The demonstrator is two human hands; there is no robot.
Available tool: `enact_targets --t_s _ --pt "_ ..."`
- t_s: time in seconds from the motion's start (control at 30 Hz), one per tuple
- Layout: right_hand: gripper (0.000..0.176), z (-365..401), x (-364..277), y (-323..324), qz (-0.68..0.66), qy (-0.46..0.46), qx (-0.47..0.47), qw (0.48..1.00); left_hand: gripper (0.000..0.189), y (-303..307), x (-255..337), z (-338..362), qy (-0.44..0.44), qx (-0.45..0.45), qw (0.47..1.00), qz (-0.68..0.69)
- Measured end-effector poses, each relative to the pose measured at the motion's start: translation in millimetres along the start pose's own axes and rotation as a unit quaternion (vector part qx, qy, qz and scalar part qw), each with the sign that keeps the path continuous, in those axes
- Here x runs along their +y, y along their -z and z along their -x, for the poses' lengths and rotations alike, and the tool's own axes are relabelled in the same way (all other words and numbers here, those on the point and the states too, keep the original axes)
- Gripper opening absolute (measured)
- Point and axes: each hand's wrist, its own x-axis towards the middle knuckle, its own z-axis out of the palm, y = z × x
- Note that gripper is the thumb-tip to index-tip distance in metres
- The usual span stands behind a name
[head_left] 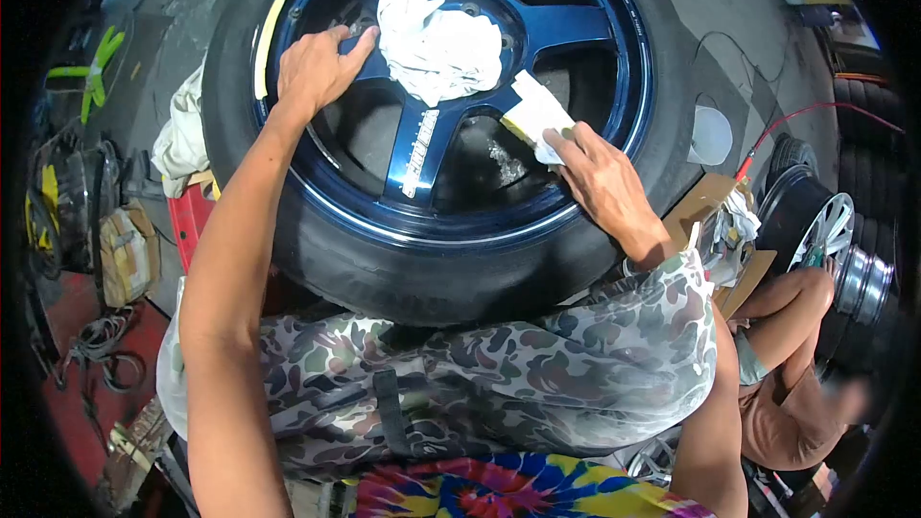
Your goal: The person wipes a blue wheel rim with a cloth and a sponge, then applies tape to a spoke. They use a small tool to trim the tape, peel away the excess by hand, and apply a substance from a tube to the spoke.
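Note:
A large tyre (384,288) with a blue spoked rim (566,24) lies in front of my legs. On the hub rests a crumpled white cloth (451,48). My left hand (321,65) is at the rim's upper left, its fingers apart and holding nothing, the thumb close to the cloth. Yellow tape (273,24) runs along the rim edge beside it. My right hand (600,173) pinches a folded white and yellow cloth (537,115) over the gap between two lower right spokes. White lettering (420,153) marks the lower spoke.
At right, a co-worker (796,374) crouches near a silver wheel (830,230). A cardboard box (700,206), a round white container (711,134) and a red hose (815,107) are nearer. Left are a white cloth (182,129), a red stand (190,221) and cables (101,345).

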Motion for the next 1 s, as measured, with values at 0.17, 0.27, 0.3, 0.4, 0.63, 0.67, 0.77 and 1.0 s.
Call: enact_targets --t_s 0.17,0.27,0.3,0.4,0.63,0.67,0.77,1.0 --pt "0.04 -8.6 -0.4 1.6 0.025 0.008 0.005 1.0 0.073 -3.7 1.8 -0.6 0.002 0.003 1.0 -0.008" --pt "0.04 -1.1 0.5 -1.7 0.027 0.02 0.019 0.999 0.073 -1.0 0.3 -2.2 -0.001 0.002 1.0 -0.011" --pt "0.046 3.5 1.7 -0.7 0.034 0.009 0.003 0.999 0.073 -2.3 -0.5 -1.2 -0.002 -0.002 1.0 -0.01" --pt "0.05 -2.2 4.2 0.3 0.041 0.015 0.001 0.999 0.073 -3.9 0.8 -0.7 0.0 0.009 1.0 -0.015" --pt "0.044 3.3 1.9 -2.6 0.01 0.059 -0.008 0.998 0.073 -4.4 -1.1 -1.7 -0.005 0.006 1.0 -0.012" --pt "0.044 -0.5 4.9 -3.1 0.01 0.06 -0.007 0.998 0.073 -3.9 -1.1 -2.3 -0.005 0.008 1.0 -0.013" --pt "0.049 -6.5 8.3 -7.5 0.006 0.051 0.026 0.998 0.073 -2.5 2.0 -1.7 0.001 -0.001 1.0 -0.013" --pt "0.051 -8.8 11.6 -8.6 0.017 0.04 0.037 0.998 0.074 1.0 5.1 -0.9 0.009 -0.005 1.0 -0.01"
